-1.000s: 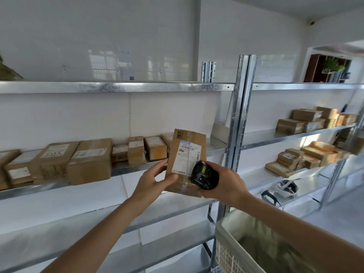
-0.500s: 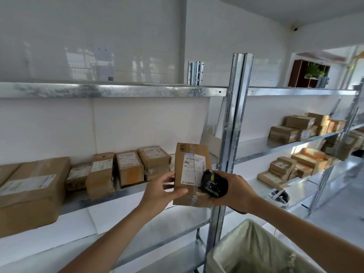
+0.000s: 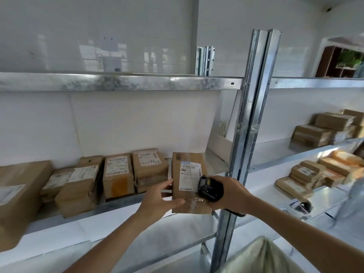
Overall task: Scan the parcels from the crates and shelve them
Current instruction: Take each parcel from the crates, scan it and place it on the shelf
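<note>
**Cardboard parcel held up for scanning at the shelf**

Brown cardboard is seen throughout: a small upright brown cardboard parcel with a white barcode label is held in front of the galvanised steel shelf, just beside the grey metal upright post. The parcel is gripped by the left hand, with the thumb laid across its lower front and the fingers curled along its left edge. A black handheld barcode scanner is clasped by the right hand, whose fingers are wrapped round the scanner's body; its head is pointed at the label and lies against the parcel's right edge.

Some of the work is judged to be done already: a row of labelled brown cardboard boxes is stood on the same shelf to the left of the held parcel, and further stacks of brown parcels are seen on the shelves of the next bay to the right. Whether these have been scanned cannot be told.

The present step is judged to be the scan itself. The held parcel is not yet shelved, and a free stretch of shelf is seen behind it, right of the row. A pale woven sack is partly visible at the bottom edge; its contents cannot be made out, so the number of parcels left cannot be told.
</note>
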`<state>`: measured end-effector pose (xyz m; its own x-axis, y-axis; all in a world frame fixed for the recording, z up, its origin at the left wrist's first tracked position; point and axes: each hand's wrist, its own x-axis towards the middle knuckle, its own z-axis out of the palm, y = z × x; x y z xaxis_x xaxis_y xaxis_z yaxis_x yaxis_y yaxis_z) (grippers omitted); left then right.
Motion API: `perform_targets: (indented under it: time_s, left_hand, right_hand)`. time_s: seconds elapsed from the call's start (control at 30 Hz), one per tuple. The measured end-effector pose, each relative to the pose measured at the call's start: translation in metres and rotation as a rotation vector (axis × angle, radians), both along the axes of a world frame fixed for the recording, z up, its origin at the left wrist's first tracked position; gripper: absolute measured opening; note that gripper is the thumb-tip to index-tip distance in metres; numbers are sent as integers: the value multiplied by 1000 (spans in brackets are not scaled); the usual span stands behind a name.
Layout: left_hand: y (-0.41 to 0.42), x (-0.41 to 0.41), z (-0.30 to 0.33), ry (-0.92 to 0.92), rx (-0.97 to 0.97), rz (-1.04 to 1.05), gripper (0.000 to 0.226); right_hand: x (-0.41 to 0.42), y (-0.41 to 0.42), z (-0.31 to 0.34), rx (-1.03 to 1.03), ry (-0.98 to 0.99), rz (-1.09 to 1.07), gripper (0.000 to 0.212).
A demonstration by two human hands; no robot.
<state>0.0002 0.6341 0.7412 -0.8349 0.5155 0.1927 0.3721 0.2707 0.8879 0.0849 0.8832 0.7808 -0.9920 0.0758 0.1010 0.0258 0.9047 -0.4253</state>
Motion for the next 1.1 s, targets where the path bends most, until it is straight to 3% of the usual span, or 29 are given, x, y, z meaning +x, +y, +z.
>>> perform_targets:
  time_s: [0.17, 0.37, 0.57, 1.1]
  left_hand:
    - [16, -23, -8, -13, -25, 118, 71]
    - [33, -33, -11, -13, 4, 229, 57]
    - [42, -43, -16, 3, 19, 391, 65]
    - [54, -52, -10, 70, 30, 586, 31]
  right_hand:
    - [-45, 25, -5, -19, -34, 95, 64]
    - [-90, 44, -5, -34, -67, 187, 62]
    - [-122, 53, -10, -49, -61, 230, 61]
    - [-170, 59, -10, -69, -57, 324, 53]
